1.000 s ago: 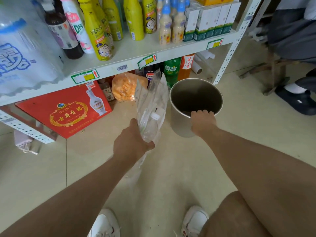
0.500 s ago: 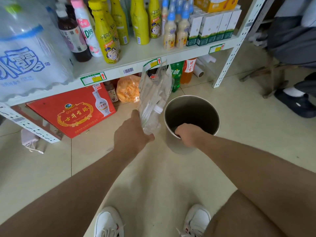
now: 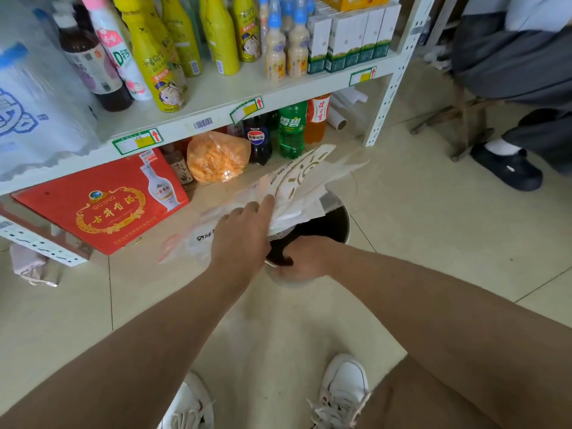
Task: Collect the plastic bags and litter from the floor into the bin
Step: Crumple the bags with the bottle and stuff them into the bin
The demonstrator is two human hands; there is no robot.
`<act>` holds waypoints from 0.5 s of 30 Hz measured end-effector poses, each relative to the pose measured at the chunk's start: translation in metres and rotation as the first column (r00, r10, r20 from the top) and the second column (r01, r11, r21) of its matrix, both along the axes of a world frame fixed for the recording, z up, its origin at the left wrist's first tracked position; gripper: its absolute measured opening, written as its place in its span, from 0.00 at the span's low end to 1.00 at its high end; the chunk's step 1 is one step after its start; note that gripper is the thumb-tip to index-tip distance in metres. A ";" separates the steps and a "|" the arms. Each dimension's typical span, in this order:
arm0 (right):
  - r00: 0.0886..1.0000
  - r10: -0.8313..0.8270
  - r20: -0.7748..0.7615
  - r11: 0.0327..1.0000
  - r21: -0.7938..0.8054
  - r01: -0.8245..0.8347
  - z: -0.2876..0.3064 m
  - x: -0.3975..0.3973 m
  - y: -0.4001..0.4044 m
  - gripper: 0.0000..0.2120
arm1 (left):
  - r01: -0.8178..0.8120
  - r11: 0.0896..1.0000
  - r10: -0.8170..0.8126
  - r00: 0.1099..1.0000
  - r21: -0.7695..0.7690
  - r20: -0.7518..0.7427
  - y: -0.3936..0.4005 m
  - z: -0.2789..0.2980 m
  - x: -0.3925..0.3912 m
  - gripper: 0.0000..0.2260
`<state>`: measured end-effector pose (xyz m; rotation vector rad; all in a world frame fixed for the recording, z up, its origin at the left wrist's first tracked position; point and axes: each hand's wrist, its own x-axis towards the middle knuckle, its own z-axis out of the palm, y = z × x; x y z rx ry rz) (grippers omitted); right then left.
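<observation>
A round metal bin (image 3: pixel 342 226) stands on the tiled floor in front of the shelf. My right hand (image 3: pixel 301 258) grips its near rim. A clear plastic bag (image 3: pixel 301 181) with pale printing lies tilted across the bin's left side and mouth, its far end fanned out toward the shelf post. My left hand (image 3: pixel 241 236) holds that bag at its near end, fingers stretched over it. The bag hides much of the bin's opening.
A white shelf (image 3: pixel 216 116) with bottles and cartons runs behind. Under it lie a red box (image 3: pixel 102 209), an orange snack bag (image 3: pixel 216 157) and soda bottles (image 3: pixel 291 128). A seated person's legs and dark shoe (image 3: pixel 507 168) are at right. My white shoes (image 3: pixel 343 391) are below.
The bag went from upright beside the bin to tilted flat over its mouth as my left hand swung right. My right hand kept hold of the rim; the view shifted closer.
</observation>
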<state>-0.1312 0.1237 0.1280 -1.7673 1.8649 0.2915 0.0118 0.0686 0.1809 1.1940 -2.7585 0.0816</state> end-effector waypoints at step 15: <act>0.640 -0.676 0.365 0.388 -0.563 0.730 0.021 -0.134 0.015 0.16 | 0.167 0.982 -0.187 0.805 0.087 0.564 0.009 -0.045 -0.089 0.27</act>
